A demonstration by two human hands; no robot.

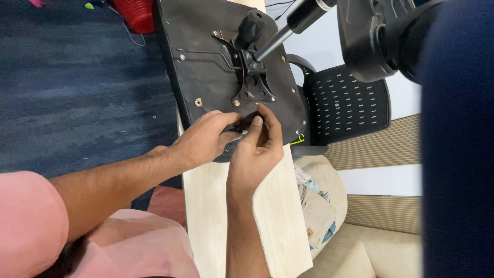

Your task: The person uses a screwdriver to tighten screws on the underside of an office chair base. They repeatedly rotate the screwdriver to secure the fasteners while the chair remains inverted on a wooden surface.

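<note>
An office chair lies upside down on a pale wooden board [272, 216], its black seat underside [206, 62] facing me. A black metal mechanism plate [252, 85] with a shiny gas cylinder [272, 41] is bolted at its middle. My left hand [206, 139] and my right hand [257, 152] meet at the seat's near edge. Both pinch a small black part [246, 123] between thumb and fingers, just below the mechanism plate. The part is mostly hidden by my fingers.
The chair's perforated black backrest [345, 105] sticks out to the right. A beige cushion or bag with papers [319, 206] lies under the board. Blue carpet [77, 87] covers the left, with a red basket [136, 14] at the top. A dark blue shape [458, 154] fills the right edge.
</note>
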